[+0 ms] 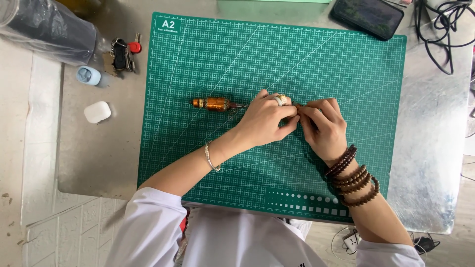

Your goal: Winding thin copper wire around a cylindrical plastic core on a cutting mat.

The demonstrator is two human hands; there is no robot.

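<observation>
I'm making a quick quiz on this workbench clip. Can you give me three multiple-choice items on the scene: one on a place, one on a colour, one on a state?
1. Where does the copper-wound motor rotor lie?
A. on the green cutting mat
B. on the bare metal table
C. in a box

2. What colour is the small earbud case left of the mat?
A. red
B. white
C. black

3. How do the left hand and right hand stand?
A. far apart
B. both off the mat
C. fingertips together at the rotor's shaft end

Answers: 1 A, it rests on the mat's grid. 2 B, it is plainly white. 3 C, the fingers meet there.
</observation>
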